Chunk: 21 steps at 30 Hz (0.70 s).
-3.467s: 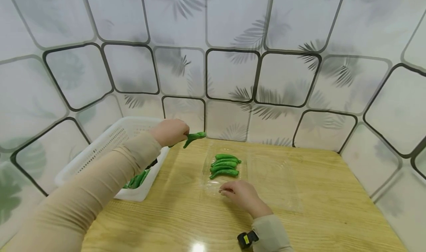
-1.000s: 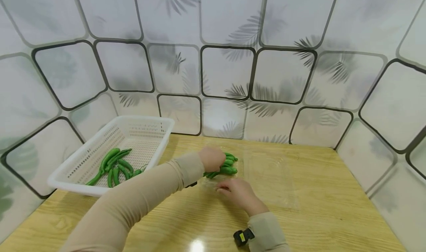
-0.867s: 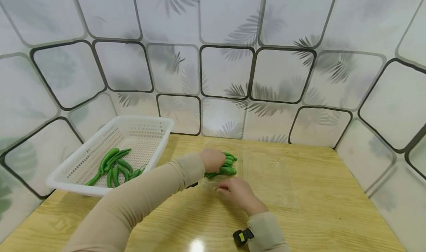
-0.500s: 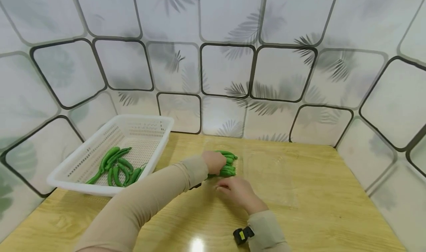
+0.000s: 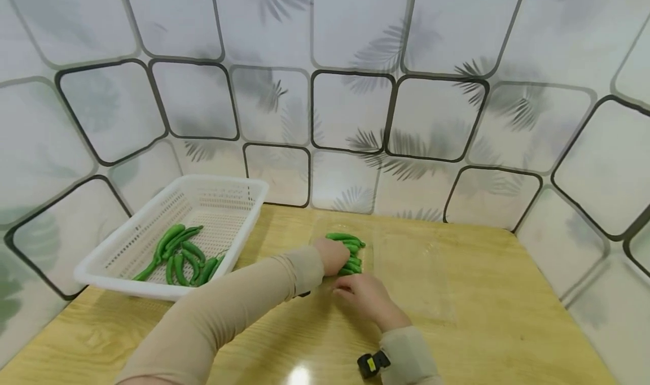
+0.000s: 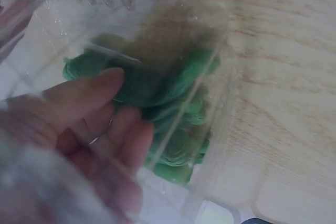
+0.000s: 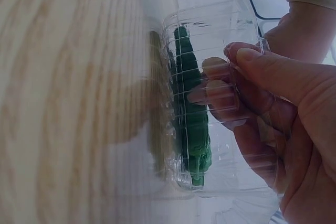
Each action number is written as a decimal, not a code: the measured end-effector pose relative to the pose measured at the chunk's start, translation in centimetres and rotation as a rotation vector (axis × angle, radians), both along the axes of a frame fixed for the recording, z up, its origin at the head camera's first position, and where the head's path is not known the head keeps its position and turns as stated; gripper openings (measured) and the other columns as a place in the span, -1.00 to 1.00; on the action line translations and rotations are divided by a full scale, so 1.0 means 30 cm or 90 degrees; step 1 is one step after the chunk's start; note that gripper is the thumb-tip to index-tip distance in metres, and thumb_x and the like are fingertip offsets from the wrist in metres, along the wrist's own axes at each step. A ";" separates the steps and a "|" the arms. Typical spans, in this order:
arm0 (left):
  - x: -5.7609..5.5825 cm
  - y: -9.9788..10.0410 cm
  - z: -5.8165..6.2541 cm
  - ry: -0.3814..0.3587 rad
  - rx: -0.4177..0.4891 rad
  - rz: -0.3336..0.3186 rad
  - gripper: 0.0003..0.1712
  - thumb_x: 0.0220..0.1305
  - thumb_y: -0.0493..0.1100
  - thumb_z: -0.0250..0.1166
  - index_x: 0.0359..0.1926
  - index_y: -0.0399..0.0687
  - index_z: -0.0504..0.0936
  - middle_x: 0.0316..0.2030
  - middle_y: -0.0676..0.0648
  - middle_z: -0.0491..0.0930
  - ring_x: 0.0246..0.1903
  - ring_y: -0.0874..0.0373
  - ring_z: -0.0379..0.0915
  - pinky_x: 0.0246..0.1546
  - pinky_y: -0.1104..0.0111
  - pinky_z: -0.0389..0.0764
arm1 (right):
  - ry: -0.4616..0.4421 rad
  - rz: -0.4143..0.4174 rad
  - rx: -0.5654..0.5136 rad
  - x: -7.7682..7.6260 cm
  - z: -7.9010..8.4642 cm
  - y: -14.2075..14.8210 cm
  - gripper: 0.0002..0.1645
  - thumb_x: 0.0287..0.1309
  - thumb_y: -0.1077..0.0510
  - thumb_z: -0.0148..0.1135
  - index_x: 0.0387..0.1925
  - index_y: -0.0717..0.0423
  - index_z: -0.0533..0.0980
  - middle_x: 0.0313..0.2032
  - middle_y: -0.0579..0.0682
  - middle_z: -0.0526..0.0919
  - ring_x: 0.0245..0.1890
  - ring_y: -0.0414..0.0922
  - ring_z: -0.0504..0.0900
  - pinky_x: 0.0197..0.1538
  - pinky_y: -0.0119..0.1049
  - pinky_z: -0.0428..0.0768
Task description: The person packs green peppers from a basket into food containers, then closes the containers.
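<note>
A clear plastic clamshell box [image 5: 370, 255] lies open on the table, with several green chili peppers [image 5: 345, 237] in a row in its left half. My left hand [image 5: 332, 255] reaches in over the row, its fingertips resting on the peppers. In the left wrist view, the thumb and loosely bent fingers [image 6: 134, 140] stand apart, touching the green peppers [image 6: 178, 82]. My right hand [image 5: 367, 299] pinches the near rim of the box between thumb and fingers, as the right wrist view shows. Through the ribbed wall, peppers [image 7: 191, 108] lie behind those fingers.
A white slotted plastic basket [image 5: 244, 232] stands on the left with several more green chilies [image 5: 175, 238] in it. The box's flat clear lid half [image 5: 413, 266] spreads to the right on the wooden table [image 5: 497, 306]. A patterned wall [image 5: 350, 114] closes off the back.
My left hand has carried chilies from beside the basket into the box and let go, then shifted slightly toward me over the row. My right hand stays at the near rim.
</note>
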State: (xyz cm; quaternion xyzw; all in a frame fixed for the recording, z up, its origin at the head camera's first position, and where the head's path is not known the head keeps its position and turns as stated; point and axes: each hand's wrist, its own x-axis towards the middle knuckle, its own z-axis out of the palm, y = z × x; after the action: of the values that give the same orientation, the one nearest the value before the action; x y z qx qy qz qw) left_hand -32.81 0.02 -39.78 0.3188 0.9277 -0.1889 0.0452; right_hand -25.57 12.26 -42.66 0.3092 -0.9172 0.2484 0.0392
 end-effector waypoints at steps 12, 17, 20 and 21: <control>0.013 -0.029 0.051 -0.021 0.036 0.011 -0.96 0.18 -0.11 0.28 -0.37 0.07 0.61 -0.41 0.07 0.59 -0.46 0.25 0.48 -0.45 0.33 0.55 | -0.031 0.011 -0.014 0.027 -0.026 -0.005 -0.90 0.13 0.12 0.26 -0.34 -0.01 0.67 -0.38 -0.20 0.67 -0.39 -0.25 0.58 -0.31 -0.26 0.53; 0.012 -0.077 0.217 -0.002 0.118 0.006 -0.89 0.23 -0.08 0.25 -0.42 0.07 0.58 -0.51 0.09 0.55 -0.53 0.26 0.44 -0.49 0.35 0.50 | -0.062 0.001 -0.003 0.017 -0.010 0.005 -0.86 0.16 0.12 0.23 -0.27 -0.04 0.67 -0.32 -0.19 0.67 -0.35 -0.23 0.60 -0.28 -0.25 0.55; 0.017 -0.143 0.328 0.008 0.175 0.010 -0.87 0.23 -0.06 0.26 -0.41 0.03 0.57 -0.48 0.08 0.55 -0.49 0.23 0.47 -0.46 0.33 0.52 | -0.072 -0.006 0.007 0.010 0.003 0.007 -0.85 0.16 0.13 0.22 -0.25 -0.03 0.67 -0.31 -0.19 0.68 -0.38 -0.27 0.59 -0.33 -0.28 0.53; 0.016 -0.173 0.356 0.012 0.193 0.013 -0.87 0.24 -0.07 0.25 -0.40 0.02 0.56 -0.47 0.08 0.55 -0.47 0.22 0.47 -0.45 0.31 0.51 | -0.072 -0.007 0.010 0.009 0.006 0.006 -0.85 0.17 0.12 0.22 -0.24 -0.03 0.67 -0.31 -0.20 0.68 -0.39 -0.27 0.59 -0.34 -0.29 0.52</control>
State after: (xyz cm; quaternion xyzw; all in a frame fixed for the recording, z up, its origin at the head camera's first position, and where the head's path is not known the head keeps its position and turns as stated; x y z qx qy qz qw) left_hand -32.34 -5.15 -29.09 0.3104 0.9493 -0.0494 -0.0099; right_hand -25.31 12.45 -42.49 0.2900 -0.9215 0.2578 -0.0141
